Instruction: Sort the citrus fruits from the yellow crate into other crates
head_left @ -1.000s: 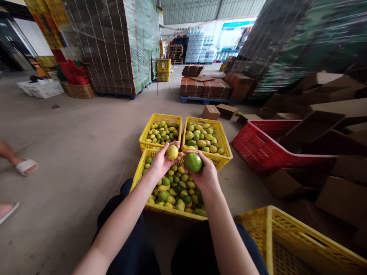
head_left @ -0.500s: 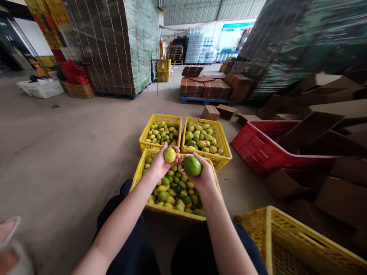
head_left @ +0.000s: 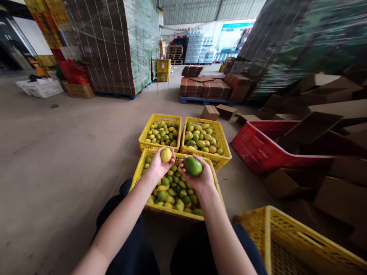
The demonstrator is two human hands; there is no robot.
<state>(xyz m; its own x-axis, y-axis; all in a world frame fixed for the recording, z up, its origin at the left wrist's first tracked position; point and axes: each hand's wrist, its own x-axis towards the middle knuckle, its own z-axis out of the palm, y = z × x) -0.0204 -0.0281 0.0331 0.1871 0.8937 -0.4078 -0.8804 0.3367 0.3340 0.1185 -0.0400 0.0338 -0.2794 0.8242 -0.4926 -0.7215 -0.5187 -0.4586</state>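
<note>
One yellow fruit (head_left: 166, 154) held, one green fruit (head_left: 192, 166) held; three fruit-filled yellow crates (head_left: 219, 161); one red crate (head_left: 255, 148).

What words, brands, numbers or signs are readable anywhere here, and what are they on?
None can be read.
Blue-topped panel at the back: marks too small and blurred.
Red marks on the back wall: possibly lettering, too blurred.
Pale patch on a distant yellow crate: perhaps a label, too small.
Yellow fruit, green fruit: no text visible.
</note>
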